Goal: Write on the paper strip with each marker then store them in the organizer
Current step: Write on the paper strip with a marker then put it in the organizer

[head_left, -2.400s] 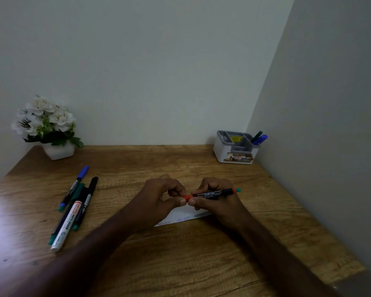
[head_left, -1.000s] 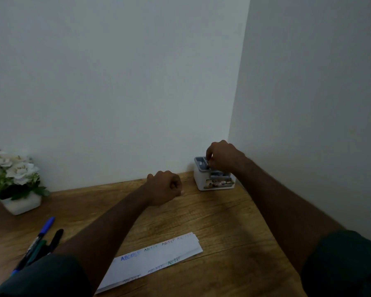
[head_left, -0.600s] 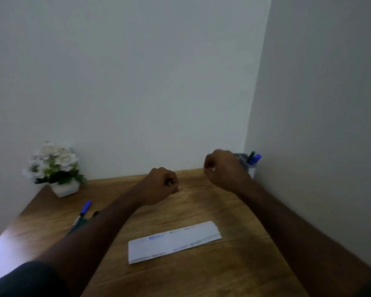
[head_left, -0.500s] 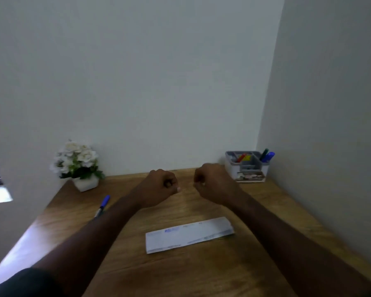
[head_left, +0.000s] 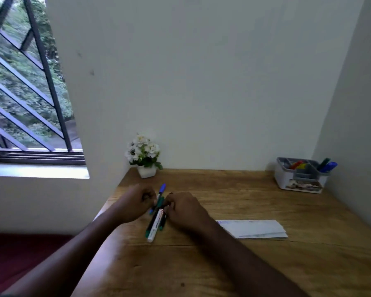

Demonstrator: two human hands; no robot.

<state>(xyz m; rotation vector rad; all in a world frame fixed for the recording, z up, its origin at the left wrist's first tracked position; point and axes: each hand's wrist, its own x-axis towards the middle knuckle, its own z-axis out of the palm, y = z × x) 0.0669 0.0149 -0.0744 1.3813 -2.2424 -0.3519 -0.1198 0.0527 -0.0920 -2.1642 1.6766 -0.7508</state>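
1. Fingers (head_left: 169, 203) of the right hand (head_left: 183, 210) are curled at the top end of the marker pile (head_left: 156, 217); I can't tell if they've pinched one yet. Left hand (head_left: 135, 203) is curled just left of the pile, holding nothing I can see.
2. The pile lies near the worktop (head_left: 234, 196) left edge: a white marker (head_left: 155, 225) on top, with green, black and blue ones bunched touching it.
3. Risk: the markers touch, so lifting one may drag or roll its neighbours, and I'd expect a roll left to go off the edge.
4. Risk: grabbing two at once, or one that's pinned under the white marker.
5. The strip (head_left: 253, 228) lies loose, well right of the hands; it may slide while writing unless the left hand pins it.
6. The organizer (head_left: 300, 176) in the far right corner already holds three markers; a careless drop-in could tip them.
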